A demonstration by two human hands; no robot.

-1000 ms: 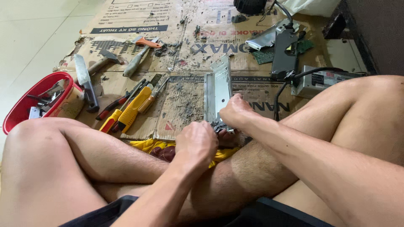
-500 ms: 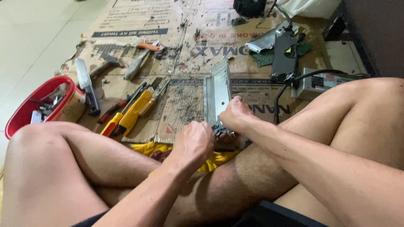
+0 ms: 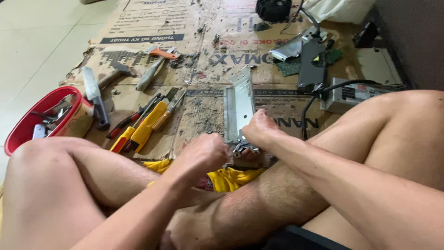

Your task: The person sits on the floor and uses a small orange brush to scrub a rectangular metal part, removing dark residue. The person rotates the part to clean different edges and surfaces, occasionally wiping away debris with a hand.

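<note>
At the left edge of the frame sits my red bowl (image 3: 21,121), holding loose bits so they don't scatter across the cardboard sheet (image 3: 152,28) I've spread to keep debris off the tiles. Just right of it lies a grey-handled tool (image 3: 95,97), and above that a hammer (image 3: 113,74) and a small hatchet with an orange head (image 3: 155,62), set out of the way toward the upper left. Nearer my knee, the yellow-handled screwdrivers (image 3: 141,129) lie side by side, handles toward me so I can grab one without looking.

In the middle, my left hand (image 3: 203,155) is curled into a loose fist, fingers pressed together; what they pinch I cannot tell, since the knuckles hide it. It sits just beside the near end of the long metal bracket (image 3: 239,109), which runs away from me up the centre of the frame. My right hand (image 3: 261,132) rests on that near end, fingers closed down around it to steady it against my shin. A yellow cloth (image 3: 226,178) lies underneath, cushioning my leg.

To the right, a grey power-supply box (image 3: 356,95) with a black cable (image 3: 307,115) rests on the cardboard; above it lie a green circuit board (image 3: 289,68) and a dark metal strip (image 3: 311,65).
</note>
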